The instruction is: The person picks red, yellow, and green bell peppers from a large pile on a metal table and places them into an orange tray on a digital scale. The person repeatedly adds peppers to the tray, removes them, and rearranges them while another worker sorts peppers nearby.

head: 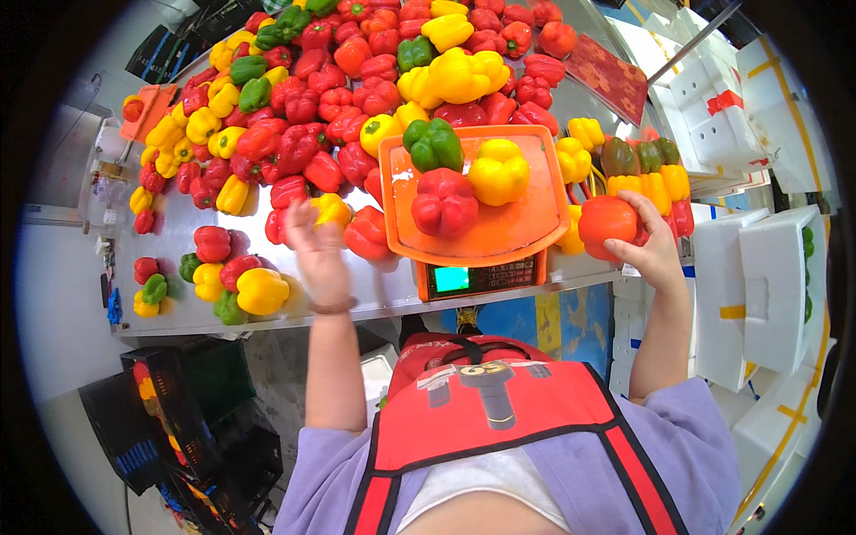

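Note:
My right hand (645, 244) grips a red bell pepper (607, 225) just right of the orange scale. On the scale's orange tray (515, 231) sit a green pepper (433, 145), a yellow pepper (499, 172) and a red pepper (445, 202). Below the tray, the scale's panel (488, 277) shows a lit green display. My left hand (317, 257) is raised left of the scale, slightly blurred, fingers apart and holding nothing. It hovers near a yellow pepper (331, 210) and a red pepper (368, 233) on the metal table.
A heap of mixed bell peppers (307, 100) covers the table's far side. Small groups of peppers (227, 277) lie at the left front. Peppers stand in rows (645, 180) on the right. White foam boxes (769, 287) are stacked at right; black crates (180, 414) stand below left.

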The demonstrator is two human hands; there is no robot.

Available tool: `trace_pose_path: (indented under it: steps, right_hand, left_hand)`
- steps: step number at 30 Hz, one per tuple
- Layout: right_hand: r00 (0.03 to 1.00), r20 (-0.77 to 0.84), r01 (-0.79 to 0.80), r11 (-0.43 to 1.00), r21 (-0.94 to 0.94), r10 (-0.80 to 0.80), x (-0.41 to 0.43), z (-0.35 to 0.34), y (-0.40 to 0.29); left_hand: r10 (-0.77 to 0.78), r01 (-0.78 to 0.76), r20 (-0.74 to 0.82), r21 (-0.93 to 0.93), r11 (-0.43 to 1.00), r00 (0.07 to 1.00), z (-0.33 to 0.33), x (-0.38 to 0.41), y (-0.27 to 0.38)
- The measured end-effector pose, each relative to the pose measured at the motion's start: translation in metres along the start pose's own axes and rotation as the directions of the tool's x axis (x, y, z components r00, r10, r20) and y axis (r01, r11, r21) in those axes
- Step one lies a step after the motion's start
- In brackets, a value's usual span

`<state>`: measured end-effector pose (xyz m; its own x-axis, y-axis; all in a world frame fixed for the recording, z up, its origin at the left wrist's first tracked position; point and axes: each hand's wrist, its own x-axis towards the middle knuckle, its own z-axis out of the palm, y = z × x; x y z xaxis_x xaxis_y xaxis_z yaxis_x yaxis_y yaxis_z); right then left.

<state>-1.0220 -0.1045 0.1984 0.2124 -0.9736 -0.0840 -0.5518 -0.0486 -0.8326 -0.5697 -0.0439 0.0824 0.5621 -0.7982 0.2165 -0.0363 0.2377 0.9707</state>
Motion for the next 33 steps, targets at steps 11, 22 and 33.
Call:
trace_pose_path:
  steps: [11, 22, 33]
  right_hand:
    - [0.995, 0.086, 0.059, 0.998, 0.008, -0.059, -0.006, 0.014, -0.018]
    - [0.992, -0.001, 0.128, 0.989, -0.068, -0.128, -0.024, 0.016, -0.008]
    - [0.955, -0.282, -0.012, 0.933, -0.36, -0.096, 0.016, 0.005, 0.001]
  left_hand:
    - [0.009, -0.006, 0.124, -0.023, 1.0, 0.992, 0.037, 0.032, 0.064]
    - [-0.039, -0.805, 0.853, 0.505, 0.313, 0.52, 0.176, 0.041, 0.084]
    - [-0.007, -0.721, 0.812, 0.522, 0.455, 0.584, 0.18, 0.053, 0.107]
